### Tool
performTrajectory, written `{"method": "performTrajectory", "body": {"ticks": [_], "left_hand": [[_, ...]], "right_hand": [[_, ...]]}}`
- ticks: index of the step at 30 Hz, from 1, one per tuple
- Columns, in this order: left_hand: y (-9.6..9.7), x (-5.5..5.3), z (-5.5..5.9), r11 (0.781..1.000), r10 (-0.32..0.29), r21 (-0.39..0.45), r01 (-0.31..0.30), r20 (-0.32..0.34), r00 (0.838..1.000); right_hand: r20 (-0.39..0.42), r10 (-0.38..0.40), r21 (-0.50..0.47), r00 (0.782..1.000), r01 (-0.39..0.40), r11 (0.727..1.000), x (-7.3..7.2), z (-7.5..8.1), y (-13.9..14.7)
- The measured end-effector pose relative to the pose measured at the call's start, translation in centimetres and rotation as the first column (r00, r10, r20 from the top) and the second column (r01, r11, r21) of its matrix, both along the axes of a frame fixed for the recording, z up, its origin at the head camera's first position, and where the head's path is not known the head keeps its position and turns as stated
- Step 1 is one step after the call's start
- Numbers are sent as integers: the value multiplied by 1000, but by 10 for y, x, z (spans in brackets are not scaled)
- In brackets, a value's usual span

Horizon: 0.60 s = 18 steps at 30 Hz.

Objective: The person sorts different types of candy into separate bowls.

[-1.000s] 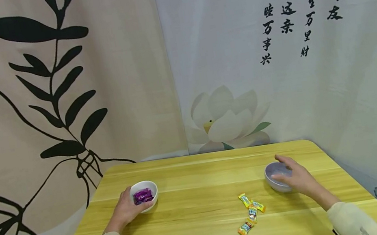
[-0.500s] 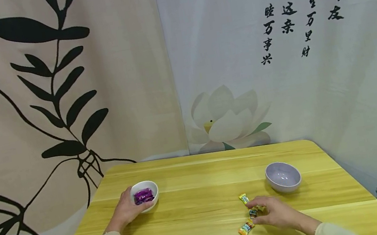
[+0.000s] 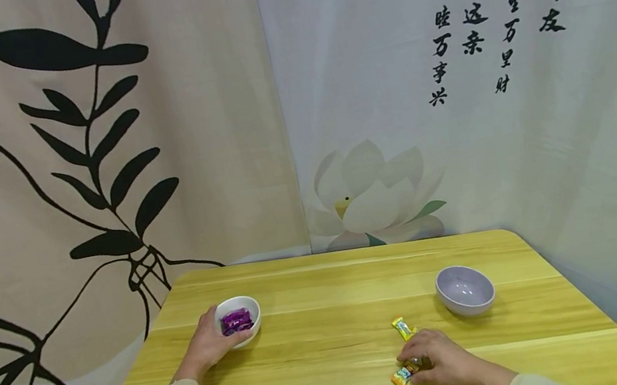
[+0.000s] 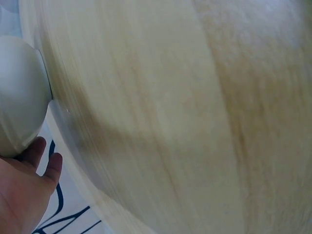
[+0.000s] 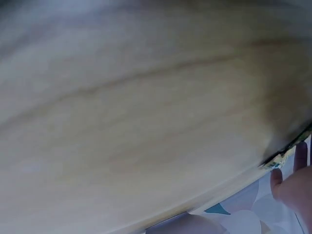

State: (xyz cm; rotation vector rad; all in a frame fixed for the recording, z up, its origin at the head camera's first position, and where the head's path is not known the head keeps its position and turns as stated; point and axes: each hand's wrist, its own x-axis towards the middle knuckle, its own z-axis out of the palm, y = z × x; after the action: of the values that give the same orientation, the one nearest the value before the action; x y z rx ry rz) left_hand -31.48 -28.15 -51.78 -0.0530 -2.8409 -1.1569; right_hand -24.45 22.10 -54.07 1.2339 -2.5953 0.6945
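My left hand [image 3: 208, 346] grips a small white bowl [image 3: 253, 309], thumb along its near side and fingers around its left. Inside the bowl lie purple-wrapped candies [image 3: 236, 321]. From the left wrist, the bowl's pale outer side [image 4: 22, 92] shows above the fingertips [image 4: 54, 168]. On the right, my right hand [image 3: 444, 359] curls its thumb and fingers around yellow-wrapped candies, partly hidden within the grasp. One yellow candy [image 3: 401, 378] pokes out by the fingertips, and another candy [image 3: 403, 328] lies just beyond the hand. The right wrist view catches that hand [image 5: 295, 187] at its edge.
A lavender bowl [image 3: 465, 290] stands behind my right hand, with nothing visible inside. The wooden table [image 3: 317, 325] ends at a curtain [image 3: 226, 131] printed with plants and a lotus.
My right hand moved from the lavender bowl down and left to the yellow candies, then closed around some, shifting nearer. My left hand stayed on the white bowl.
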Motion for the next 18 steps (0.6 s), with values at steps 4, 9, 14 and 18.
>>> {"method": "performTrajectory", "body": {"ticks": [4, 9, 14, 18], "left_hand": [[1, 1, 1, 1000, 1, 2, -1, -1, 1000], [1, 1, 2, 1000, -2, 9, 2, -4, 1000], [0, 1, 1, 1000, 0, 19, 0, -3, 1000], [0, 1, 0, 1000, 1, 19, -1, -3, 1000]], "right_hand": [[-47, 11, 9, 999, -11, 1000, -2, -2, -2], [-70, 21, 10, 997, -21, 1000, -4, -2, -3], [-80, 9, 5, 997, -9, 1000, -5, -1, -6], [-62, -5, -52, 998, 2, 999, -7, 2, -8]]}}
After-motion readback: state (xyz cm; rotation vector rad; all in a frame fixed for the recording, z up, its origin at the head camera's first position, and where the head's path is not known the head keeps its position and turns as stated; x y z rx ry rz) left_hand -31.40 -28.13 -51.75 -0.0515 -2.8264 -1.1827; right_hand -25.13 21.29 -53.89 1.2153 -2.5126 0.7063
